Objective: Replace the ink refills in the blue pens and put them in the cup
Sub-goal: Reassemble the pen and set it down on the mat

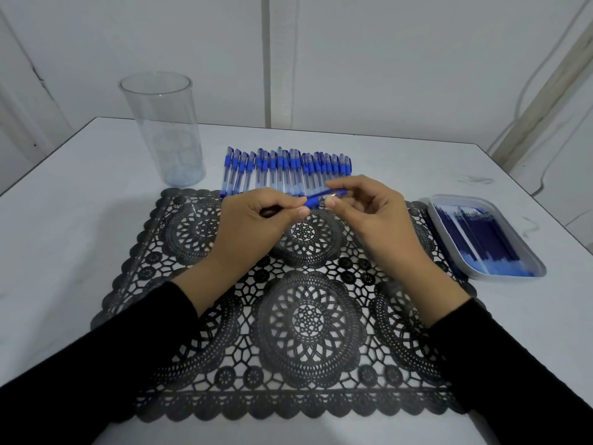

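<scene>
One blue pen [321, 198] is held level above the black lace mat, between both hands. My left hand [253, 224] pinches its left part, which is hidden in the fingers. My right hand [372, 213] grips its capped right end with thumb and fingertips. Behind the hands, a row of several blue capped pens [285, 170] lies side by side on the white table. A tall clear cup [163, 130] stands upright at the back left; it looks empty. A white tray [526, 252] at the right holds several dark blue refills [481, 236].
The black lace mat [305, 316] covers the middle of the white table [64, 220]. White walls stand close behind the table. A cable hangs at the far right [529, 81]. The table's edges run along the left and right.
</scene>
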{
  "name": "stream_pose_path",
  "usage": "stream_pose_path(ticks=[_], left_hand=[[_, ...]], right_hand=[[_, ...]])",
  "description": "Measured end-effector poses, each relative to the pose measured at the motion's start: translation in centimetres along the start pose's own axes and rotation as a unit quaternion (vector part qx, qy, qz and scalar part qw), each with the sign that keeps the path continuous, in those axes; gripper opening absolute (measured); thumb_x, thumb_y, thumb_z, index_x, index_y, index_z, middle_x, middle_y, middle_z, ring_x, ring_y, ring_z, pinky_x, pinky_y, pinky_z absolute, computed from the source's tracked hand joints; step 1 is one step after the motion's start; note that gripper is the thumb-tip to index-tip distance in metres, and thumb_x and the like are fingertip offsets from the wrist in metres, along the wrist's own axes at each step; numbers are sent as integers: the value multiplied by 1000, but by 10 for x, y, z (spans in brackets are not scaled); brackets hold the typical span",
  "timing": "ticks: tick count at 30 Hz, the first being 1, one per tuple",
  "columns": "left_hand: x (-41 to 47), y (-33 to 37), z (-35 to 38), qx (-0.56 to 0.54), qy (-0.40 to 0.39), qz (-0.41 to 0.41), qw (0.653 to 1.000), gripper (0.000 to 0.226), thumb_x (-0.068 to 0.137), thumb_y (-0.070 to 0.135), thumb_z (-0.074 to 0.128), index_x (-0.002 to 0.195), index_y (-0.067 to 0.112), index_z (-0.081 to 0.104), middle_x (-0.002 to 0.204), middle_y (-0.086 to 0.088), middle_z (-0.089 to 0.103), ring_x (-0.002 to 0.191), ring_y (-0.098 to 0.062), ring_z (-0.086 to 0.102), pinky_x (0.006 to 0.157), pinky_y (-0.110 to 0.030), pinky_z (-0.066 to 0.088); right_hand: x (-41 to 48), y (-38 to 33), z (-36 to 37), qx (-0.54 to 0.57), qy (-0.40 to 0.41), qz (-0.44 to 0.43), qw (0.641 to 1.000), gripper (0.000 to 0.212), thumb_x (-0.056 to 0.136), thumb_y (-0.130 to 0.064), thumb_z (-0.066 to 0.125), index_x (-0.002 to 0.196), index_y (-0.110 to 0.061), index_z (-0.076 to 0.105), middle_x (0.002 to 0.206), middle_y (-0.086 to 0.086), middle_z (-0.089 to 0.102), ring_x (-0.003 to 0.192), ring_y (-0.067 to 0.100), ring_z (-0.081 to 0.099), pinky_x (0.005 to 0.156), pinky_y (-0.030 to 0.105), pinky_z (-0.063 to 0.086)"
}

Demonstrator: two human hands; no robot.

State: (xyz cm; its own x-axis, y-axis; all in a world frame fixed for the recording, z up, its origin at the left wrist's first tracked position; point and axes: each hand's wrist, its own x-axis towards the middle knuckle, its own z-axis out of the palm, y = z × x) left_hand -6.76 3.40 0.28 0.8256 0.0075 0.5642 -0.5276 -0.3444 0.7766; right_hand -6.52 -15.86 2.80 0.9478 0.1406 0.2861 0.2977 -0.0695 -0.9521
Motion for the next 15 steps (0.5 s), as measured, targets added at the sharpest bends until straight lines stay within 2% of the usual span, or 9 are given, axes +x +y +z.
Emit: stream_pose_path(ticks=[2,4,7,9,12,14,15], left_hand=[[2,4,4,-28,13,-20,999,17,79,14,82,95,16,77,75,9,74,58,-5,63,57,-17,51],[2,8,9,-41,15,-27,999,19,79,14,82,97,17,76,74,11,73,55,-1,61,55,-12,47],[2,13,15,-39,9,-25,999,21,80,14,80,100,12,76,76,12,72,56,4,62,56,-6,46],[3,14,15,-27,-18,-3,999,21,84,15,76,105,13,74,78,13,72,56,3,62,53,-7,45],[6,8,13,9,-63,21,998,20,100,19,57,115,19,69,62,12,65,41,-6,43,37,-19,29],[8,4,12,21,-78,-13,997,26,105,21,46,123,19,64,53,14,54,40,-6,34,37,-22,25],[10,3,13,35,-94,-26,995,28,105,24,45,128,19,61,55,18,54,43,-5,35,40,-21,28]], right_hand=[[2,-4,-2,57,8,-4,998,29,84,-2,70,111,-14,69,83,-4,70,78,7,66,79,20,52],[3,-4,-1,106,28,2,994,32,83,-4,72,113,-13,69,87,2,69,85,15,67,84,27,52],[3,-3,2,153,53,11,987,29,81,-10,73,110,-11,71,94,8,71,93,24,66,87,33,52],[4,-5,2,163,59,7,985,26,81,-12,72,106,-11,71,100,10,72,97,26,66,89,36,53],[6,-12,-5,119,86,-1,989,23,86,-8,69,108,-15,70,96,5,71,91,19,68,87,34,55],[8,-19,-14,60,100,-13,993,24,88,-13,69,109,-23,70,91,-4,71,86,12,69,81,26,56],[9,-23,-20,31,105,-19,994,24,88,-15,69,110,-26,70,89,-7,71,84,9,69,78,23,55]])
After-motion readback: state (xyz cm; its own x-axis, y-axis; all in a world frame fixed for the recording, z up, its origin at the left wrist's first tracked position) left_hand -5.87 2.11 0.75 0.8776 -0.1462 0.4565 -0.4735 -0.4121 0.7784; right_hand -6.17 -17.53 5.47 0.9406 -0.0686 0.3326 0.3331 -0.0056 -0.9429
